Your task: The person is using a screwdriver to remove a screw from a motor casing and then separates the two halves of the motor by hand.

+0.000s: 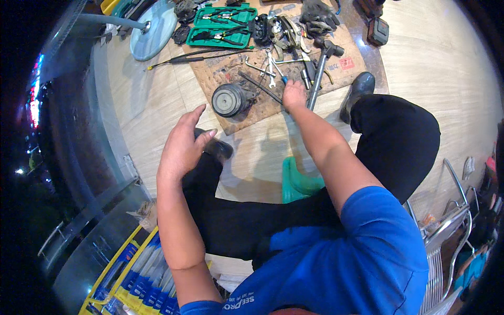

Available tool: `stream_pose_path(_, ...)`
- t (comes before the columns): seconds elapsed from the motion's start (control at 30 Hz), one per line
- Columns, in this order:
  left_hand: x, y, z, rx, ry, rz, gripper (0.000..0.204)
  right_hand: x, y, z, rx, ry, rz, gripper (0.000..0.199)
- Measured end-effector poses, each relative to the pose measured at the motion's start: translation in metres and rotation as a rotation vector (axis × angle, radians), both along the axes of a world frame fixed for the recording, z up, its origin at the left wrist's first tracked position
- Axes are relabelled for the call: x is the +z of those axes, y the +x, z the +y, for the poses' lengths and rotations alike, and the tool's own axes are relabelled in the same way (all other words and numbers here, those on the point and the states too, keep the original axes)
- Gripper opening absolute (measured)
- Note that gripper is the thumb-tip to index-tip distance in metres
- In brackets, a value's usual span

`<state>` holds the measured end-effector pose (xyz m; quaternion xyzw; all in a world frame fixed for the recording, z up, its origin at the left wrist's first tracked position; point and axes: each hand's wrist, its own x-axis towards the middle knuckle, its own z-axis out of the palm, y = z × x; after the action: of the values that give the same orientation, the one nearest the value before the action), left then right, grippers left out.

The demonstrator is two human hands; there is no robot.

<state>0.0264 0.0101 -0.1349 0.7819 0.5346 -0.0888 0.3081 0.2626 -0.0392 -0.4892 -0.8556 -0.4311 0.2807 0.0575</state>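
Head view: right hand (293,94) closed on a blue-handled tool (284,80), on the cardboard sheet (231,73), beside the round compressor (229,100); long axis ran away from the person; left hand (184,144) spread, empty, farther back

floor (436,63), right of frame: glossy pale tile | mat (220,73), upper centre: rough, stained brown cardboard | pulley part (229,100): dull grey metal | tool case (223,23), top: shiny green plastic | stool (296,181), centre: smooth green plastic
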Motion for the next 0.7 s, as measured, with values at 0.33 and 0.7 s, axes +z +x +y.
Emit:
stream_pose_path(0.33,-0.008,0.025,-0.002,-0.097,0.017,0.018,0.061,0.015,-0.016,-0.022,-0.539,0.113,0.336,0.045)
stream_pose_path(0.7,-0.093,0.04,-0.027,-0.149,0.05,0.094,0.071,0.099,-0.013,-0.033,-0.634,0.669,0.434,0.033)
